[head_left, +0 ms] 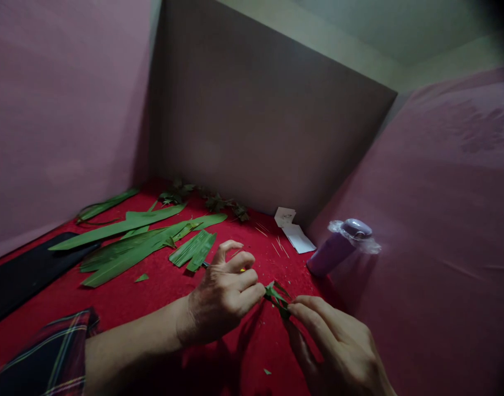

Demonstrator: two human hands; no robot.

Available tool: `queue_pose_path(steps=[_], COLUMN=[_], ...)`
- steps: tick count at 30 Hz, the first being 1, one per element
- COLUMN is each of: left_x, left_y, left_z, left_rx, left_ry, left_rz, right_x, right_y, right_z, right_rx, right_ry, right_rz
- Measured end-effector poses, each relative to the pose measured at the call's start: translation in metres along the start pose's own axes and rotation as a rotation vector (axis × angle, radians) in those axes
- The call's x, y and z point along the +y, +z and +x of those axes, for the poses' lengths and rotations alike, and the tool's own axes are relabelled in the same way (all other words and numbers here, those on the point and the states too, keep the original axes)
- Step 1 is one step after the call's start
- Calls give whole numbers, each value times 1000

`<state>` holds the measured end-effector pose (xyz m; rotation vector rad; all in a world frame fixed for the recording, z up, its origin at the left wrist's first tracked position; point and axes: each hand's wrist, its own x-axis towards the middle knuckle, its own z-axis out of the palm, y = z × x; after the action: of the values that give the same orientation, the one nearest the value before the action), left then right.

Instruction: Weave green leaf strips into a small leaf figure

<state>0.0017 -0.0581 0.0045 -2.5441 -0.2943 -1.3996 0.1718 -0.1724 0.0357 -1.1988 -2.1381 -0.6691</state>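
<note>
Green leaf piece, pinched from both sides
Narrow and pointed, clamped in the grip of left hand and right hand.

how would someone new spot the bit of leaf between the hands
Over the red surface, find where the left hand and right hand nearly meet. Between their fingertips is the small leaf piece. It is green and held, while the long green leaves lie off to the left.
</note>
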Motion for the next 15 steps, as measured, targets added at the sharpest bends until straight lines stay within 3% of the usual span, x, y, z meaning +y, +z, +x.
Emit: queue_pose_path(steps=[10,15], left_x=[-1,0], left_y=[3,2], left_z=[-1,0], left_rx=[15,-11], left_ry=[-5,15], left_rz=[-25,-16], right_x=[2,3], right_y=[8,7], right_z=[-10,-6], right_rx=[56,-7], right_ry=[37,152], right_rz=[-30,110])
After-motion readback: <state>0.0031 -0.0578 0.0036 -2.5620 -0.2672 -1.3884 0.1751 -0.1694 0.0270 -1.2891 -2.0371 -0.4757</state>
